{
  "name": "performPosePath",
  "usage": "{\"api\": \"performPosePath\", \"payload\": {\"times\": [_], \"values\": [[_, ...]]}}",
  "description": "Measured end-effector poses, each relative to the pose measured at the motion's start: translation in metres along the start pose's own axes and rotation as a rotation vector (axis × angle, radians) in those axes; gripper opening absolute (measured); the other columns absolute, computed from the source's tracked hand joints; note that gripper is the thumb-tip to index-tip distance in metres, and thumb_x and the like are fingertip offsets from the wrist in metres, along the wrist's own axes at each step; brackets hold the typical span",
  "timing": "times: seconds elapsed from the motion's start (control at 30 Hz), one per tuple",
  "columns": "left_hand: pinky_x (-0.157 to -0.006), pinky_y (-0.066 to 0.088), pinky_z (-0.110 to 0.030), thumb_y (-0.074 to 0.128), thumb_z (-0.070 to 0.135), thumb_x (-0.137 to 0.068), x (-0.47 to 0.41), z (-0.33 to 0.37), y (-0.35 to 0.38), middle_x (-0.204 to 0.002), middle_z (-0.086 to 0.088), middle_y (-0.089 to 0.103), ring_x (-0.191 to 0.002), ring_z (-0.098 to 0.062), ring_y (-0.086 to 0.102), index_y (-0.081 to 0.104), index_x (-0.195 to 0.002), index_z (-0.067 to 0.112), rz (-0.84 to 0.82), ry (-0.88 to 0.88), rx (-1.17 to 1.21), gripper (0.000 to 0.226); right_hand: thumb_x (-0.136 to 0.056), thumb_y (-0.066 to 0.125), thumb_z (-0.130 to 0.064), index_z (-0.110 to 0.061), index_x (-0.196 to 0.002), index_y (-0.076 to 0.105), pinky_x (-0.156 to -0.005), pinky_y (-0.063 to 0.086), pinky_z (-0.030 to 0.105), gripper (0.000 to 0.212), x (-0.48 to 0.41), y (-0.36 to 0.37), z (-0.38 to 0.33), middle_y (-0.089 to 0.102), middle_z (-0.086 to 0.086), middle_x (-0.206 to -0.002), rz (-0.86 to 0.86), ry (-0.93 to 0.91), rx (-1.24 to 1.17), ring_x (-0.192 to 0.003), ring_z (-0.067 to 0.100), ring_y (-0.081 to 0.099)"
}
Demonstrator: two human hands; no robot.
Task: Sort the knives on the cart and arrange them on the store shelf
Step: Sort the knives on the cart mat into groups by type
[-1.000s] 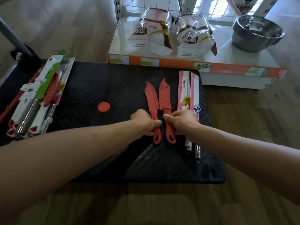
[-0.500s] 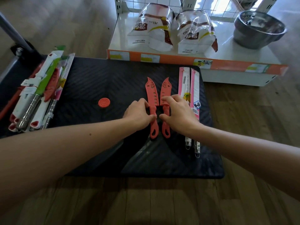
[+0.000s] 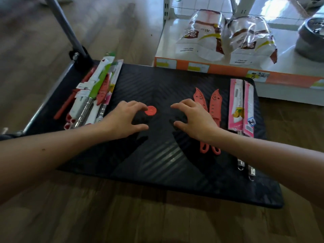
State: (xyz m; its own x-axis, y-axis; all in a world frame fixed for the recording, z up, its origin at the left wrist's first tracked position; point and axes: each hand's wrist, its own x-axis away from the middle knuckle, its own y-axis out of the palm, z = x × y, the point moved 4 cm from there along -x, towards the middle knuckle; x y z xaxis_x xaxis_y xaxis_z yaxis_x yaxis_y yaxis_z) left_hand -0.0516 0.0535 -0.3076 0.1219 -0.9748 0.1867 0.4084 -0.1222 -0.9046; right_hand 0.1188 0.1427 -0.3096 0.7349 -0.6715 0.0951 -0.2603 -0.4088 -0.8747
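Two red knives point(image 3: 214, 104) lie side by side on the black cart deck point(image 3: 166, 155), right of centre. Right of them lie two pink-packaged knives point(image 3: 241, 106). A mixed pile of knives point(image 3: 93, 95), white, green, red and pink, lies at the deck's left edge. My left hand point(image 3: 124, 118) hovers over the deck with spread fingers, its fingertips by a red disc point(image 3: 150, 110). My right hand point(image 3: 194, 118) hovers with spread fingers just left of the red knives and covers part of their handles. Both hands hold nothing.
The low white store shelf point(image 3: 168, 48) with an orange front strip stands behind the cart. On it are two plastic bags point(image 3: 226, 37) and a metal bowl point(image 3: 310, 39). The cart's handle post point(image 3: 64, 27) rises at the far left. Wooden floor surrounds the cart.
Both hands have let go of the two red knives and moved left over the middle of the deck. The camera view has shifted left as well.
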Motion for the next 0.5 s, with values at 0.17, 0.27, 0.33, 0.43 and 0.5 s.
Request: {"api": "performPosePath", "payload": {"times": [0.17,0.27,0.33,0.43,0.5], "values": [[-0.100,0.040,-0.039,0.073,0.032,-0.074,0.010,-0.049,-0.044,-0.122,-0.008,0.057,-0.115,-0.029,0.051,0.055,-0.120,0.014,0.105,0.005,-0.067,0.053,-0.087,0.060,-0.027,-0.027,-0.135,0.044,-0.095,0.039,0.032,0.051,-0.027,0.024,-0.046,0.041,-0.006,-0.137,-0.013,-0.109,0.027,-0.125,0.017,0.036],[-0.098,0.041,-0.044,0.072,0.036,-0.073,0.020,-0.075,-0.056,-0.121,-0.010,0.058,-0.113,-0.031,0.051,0.055,-0.120,0.013,0.198,-0.057,-0.107,0.055,-0.088,0.059,-0.028,-0.028,-0.135,0.044,-0.094,0.040,0.032,0.049,-0.040,0.041,-0.069,0.041,-0.006,-0.137,-0.041,-0.155,0.016,-0.123,0.017,0.037],[-0.094,0.044,-0.045,0.071,0.039,-0.074,0.027,-0.090,-0.059,-0.122,-0.008,0.057,-0.112,-0.031,0.050,0.055,-0.119,0.016,0.239,-0.139,-0.120,0.054,-0.088,0.059,-0.028,-0.028,-0.135,0.044,-0.096,0.038,0.031,0.049,-0.050,0.052,-0.082,0.042,-0.007,-0.137,-0.058,-0.162,0.007,-0.123,0.017,0.037],[-0.089,0.047,-0.044,0.070,0.042,-0.073,0.036,-0.111,-0.061,-0.118,-0.007,0.058,-0.105,-0.030,0.055,0.055,-0.117,0.016,0.303,-0.264,-0.088,0.053,-0.088,0.060,-0.028,-0.027,-0.134,0.045,-0.097,0.038,0.031,0.048,-0.067,0.063,-0.099,0.044,-0.005,-0.136,-0.046,-0.165,-0.033,-0.125,0.018,0.038],[-0.086,0.048,-0.041,0.070,0.044,-0.073,0.041,-0.120,-0.060,-0.115,-0.007,0.059,-0.101,-0.029,0.058,0.055,-0.117,0.014,0.310,-0.310,-0.065,0.055,-0.088,0.061,-0.027,-0.025,-0.133,0.047,-0.094,0.038,0.029,0.047,-0.079,0.066,-0.108,0.045,-0.003,-0.134,-0.022,-0.161,-0.066,-0.124,0.019,0.040]]}}
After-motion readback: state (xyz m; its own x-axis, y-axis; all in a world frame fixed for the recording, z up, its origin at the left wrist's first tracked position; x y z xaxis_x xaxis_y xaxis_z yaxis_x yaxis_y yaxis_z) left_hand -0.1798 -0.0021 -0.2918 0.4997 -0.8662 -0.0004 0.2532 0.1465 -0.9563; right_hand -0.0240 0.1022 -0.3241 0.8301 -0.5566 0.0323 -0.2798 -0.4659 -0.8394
